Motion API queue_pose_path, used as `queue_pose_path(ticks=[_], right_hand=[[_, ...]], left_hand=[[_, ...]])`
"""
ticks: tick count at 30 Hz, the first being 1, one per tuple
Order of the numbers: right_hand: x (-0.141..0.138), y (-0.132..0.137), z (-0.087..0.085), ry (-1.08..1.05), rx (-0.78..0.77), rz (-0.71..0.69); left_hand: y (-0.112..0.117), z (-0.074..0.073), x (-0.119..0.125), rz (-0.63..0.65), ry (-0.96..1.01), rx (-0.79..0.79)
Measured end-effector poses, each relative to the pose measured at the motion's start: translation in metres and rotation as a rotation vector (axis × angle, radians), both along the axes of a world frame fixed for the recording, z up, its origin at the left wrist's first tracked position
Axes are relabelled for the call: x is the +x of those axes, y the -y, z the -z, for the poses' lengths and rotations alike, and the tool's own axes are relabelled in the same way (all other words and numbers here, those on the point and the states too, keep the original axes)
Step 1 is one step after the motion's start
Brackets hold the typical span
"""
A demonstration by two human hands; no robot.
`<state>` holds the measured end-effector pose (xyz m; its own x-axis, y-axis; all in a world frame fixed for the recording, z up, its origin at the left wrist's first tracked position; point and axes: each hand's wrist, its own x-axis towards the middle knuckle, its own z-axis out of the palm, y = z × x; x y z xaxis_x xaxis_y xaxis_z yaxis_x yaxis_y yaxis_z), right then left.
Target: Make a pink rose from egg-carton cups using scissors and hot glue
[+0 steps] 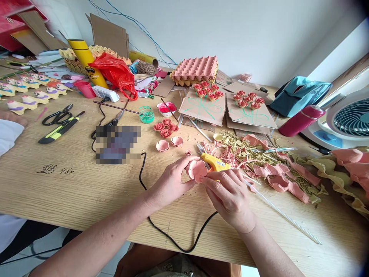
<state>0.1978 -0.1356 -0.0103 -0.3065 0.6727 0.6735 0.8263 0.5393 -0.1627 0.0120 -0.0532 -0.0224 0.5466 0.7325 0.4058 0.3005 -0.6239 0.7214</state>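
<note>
Between my two hands is a small pink egg-carton flower (197, 171) with rounded petals, its open face toward me. My left hand (175, 175) grips it from the left, thumb and fingers on its rim. The bent fingers of my right hand (227, 192) pinch its lower right edge. Just behind my right hand lies a yellow glue gun (216, 162), partly hidden by the fingers. Two pale pink carton cups (163, 146) rest beyond my left hand, and several red-edged paper roses (166, 127) sit behind them. A tiny pink piece (188, 152) lies beside the flower.
Pink and yellow carton scraps (276, 169) heap at the right, with a clear glue stick (285, 213) nearby. A black cord (173, 238) loops along the front. Scissors (113, 122), a paint bowl (166, 109), cardboard with roses (201, 105) and a pink bottle (301, 121) stand farther back.
</note>
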Motion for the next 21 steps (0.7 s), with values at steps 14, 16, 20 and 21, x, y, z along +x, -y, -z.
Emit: queue_pose_path(ticks=[14,16,20,21], right_hand=[[0.0069,-0.0014,0.003,0.055,0.007,-0.023],[0.0084,-0.0009,0.0042,0.054,0.002,-0.03],[0.0099,-0.0007,0.0053,0.052,0.008,-0.032],[0.0101,-0.0007,0.0052,0.055,0.011,-0.033]], left_hand=[[-0.0009,0.0001,-0.0015,0.024,0.002,-0.006],[-0.0011,-0.0003,-0.0014,0.024,0.009,-0.011],[-0.0022,-0.0003,-0.0023,0.033,0.021,-0.026],[-0.0023,-0.0004,-0.0026,0.036,0.019,-0.027]])
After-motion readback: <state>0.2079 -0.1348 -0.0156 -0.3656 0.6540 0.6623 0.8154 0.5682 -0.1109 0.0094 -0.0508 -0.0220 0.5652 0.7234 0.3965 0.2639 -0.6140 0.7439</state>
